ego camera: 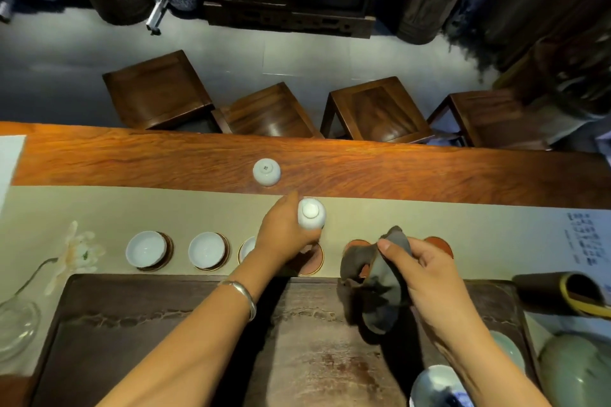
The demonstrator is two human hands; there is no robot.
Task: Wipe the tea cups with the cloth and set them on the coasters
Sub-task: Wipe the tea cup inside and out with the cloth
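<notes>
My left hand grips a white tea cup turned upside down, held above a bare reddish coaster. My right hand holds a dark grey cloth bunched over the tray's far edge. Another upturned white cup stands on the wooden table top beyond the runner. Two white cups sit upright on coasters at the left, and a third cup is partly hidden by my left hand. Two more bare coasters lie behind the cloth.
A dark tea tray fills the near side. A glass vessel and a flower sit at the left. Celadon ware, a blue-and-white bowl and a dark roll crowd the right. Several wooden stools stand beyond the table.
</notes>
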